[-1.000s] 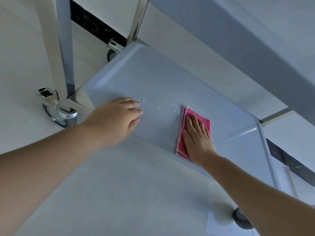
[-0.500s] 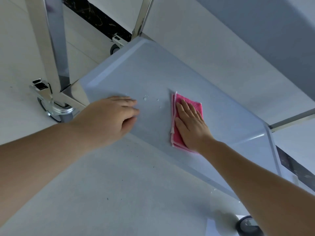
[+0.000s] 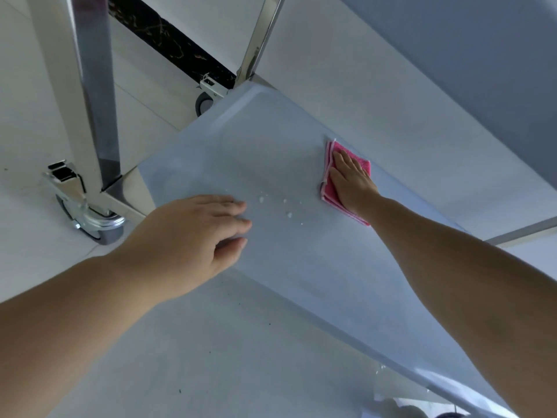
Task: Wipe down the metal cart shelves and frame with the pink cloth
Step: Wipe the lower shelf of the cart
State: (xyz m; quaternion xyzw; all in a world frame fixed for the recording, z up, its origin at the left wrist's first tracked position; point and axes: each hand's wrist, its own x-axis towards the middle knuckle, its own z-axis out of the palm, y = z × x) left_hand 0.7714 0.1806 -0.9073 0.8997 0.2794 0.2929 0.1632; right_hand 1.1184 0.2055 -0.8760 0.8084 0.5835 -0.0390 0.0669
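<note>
Head view: right hand (image 3: pixel 349 182) flat, fingers spread, pressing cloth (image 3: pixel 328 191) near shelf's (image 3: pixel 271 152) far edge. Left hand (image 3: pixel 193 236) open, empty, braced on near edge. Droplets (image 3: pixel 286 208) lie between hands, nearer the left; shelf runs left-right.

I am finding the lower shelf (image 3: pixel 271 164) largely open: bare surface is lying between my left hand (image 3: pixel 193 236) and my right hand (image 3: pixel 351 184), broken only by a scatter of water droplets (image 3: pixel 280 208). The pink cloth (image 3: pixel 331 188) under my right palm is sitting near the far edge, with clear shelf running left toward the far corner. The near-left upright post (image 3: pixel 96 95) and its caster (image 3: pixel 90 218) are closing off that corner. The upper shelf (image 3: pixel 467 70) is overhanging at the right, limiting headroom. The far post (image 3: pixel 260 37) is blocking the rear corner
</note>
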